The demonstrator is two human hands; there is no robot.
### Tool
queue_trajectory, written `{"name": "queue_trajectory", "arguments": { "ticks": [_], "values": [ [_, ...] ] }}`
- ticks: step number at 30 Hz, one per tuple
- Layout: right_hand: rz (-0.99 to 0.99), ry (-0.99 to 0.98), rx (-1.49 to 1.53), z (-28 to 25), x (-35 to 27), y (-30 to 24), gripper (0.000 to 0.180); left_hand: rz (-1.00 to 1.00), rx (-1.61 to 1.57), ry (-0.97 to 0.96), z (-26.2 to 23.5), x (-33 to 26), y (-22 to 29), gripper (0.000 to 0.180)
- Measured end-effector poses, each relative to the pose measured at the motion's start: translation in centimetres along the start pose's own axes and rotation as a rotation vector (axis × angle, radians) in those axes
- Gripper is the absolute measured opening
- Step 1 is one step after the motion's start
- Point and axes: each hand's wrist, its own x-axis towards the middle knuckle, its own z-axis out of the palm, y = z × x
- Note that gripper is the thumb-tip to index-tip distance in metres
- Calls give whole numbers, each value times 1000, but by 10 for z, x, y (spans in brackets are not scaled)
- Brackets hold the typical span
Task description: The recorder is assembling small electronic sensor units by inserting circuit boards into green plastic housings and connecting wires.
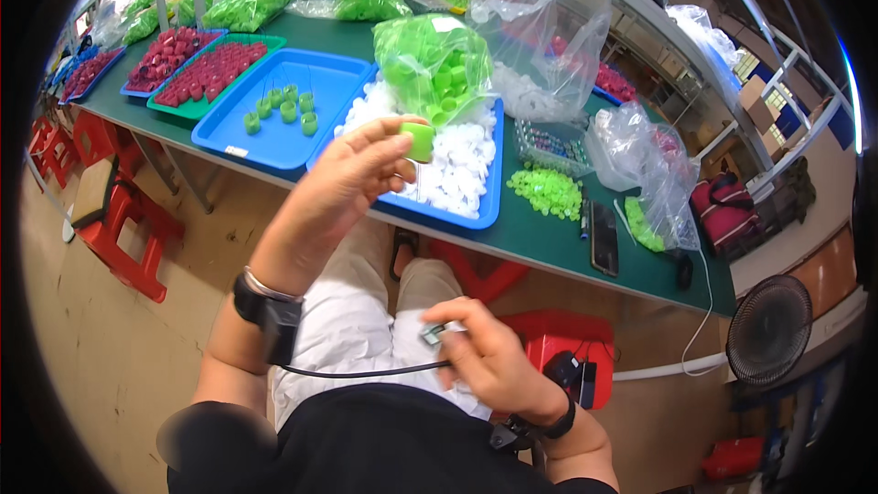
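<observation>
Left hand [352, 165]: thumb and fingers pinching one green cup [418, 141], raised in front of the white pieces [459, 174]. Right hand [489, 359]: between 5 and 6 o'clock from the cup, fingers gripping a small pale-and-dark piece [435, 333], its kind too blurred to tell. White pieces: loose, heaped in a blue tray [497, 165]. Clear bag of green cups [437, 59]: 12 o'clock, resting on that tray. Second blue tray [329, 82]: between 9 and 10 o'clock, bearing several green cups. Green discs [546, 193]: between 3 and 4 o'clock, piled on the table [526, 252]. Dark phone [603, 238]: 4 o'clock.
</observation>
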Motion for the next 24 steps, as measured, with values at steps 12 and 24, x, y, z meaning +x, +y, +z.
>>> {"name": "queue_trajectory", "arguments": {
  "ticks": [12, 24],
  "values": [
    [-363, -186, -154, 72, 102, 107, 20, 27, 270, 337, -130, -109, 47, 38],
    [172, 284, 758, -42, 110, 164, 26, -441, -451, 50, -78, -47, -157, 35]
  ]
}}
